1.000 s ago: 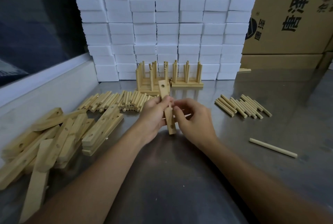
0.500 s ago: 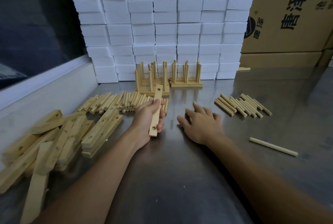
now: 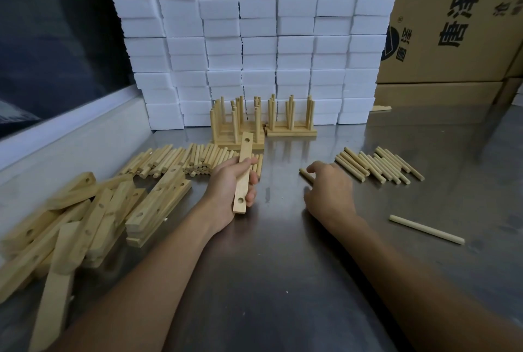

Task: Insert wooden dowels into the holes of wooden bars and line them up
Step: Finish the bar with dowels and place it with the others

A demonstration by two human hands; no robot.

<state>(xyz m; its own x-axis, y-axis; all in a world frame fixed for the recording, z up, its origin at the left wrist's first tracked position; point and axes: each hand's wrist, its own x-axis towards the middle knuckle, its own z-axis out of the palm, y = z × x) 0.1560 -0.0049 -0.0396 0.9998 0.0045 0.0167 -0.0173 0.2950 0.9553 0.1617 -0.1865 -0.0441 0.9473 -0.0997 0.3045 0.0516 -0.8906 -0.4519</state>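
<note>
A wooden bar (image 3: 244,173), both holes empty, was gripped in the left hand (image 3: 230,187) above the worktop (image 3: 283,266). A dowel (image 3: 307,175) was being touched by the right hand (image 3: 328,190), its grip uncertain; pickup and insertion seemingly came next.

The only print stands on the cardboard box (image 3: 452,17) at the upper right. Large black Chinese characters run sideways down its face, and the two biggest read 唐泽. Above them, a big black Latin "A" is cut off by the top edge. A round dark logo sits at the left edge of that face, with smaller characters beside it, seemingly 唐泽 again. Further small characters near the right edge are too blurred to read.
</note>
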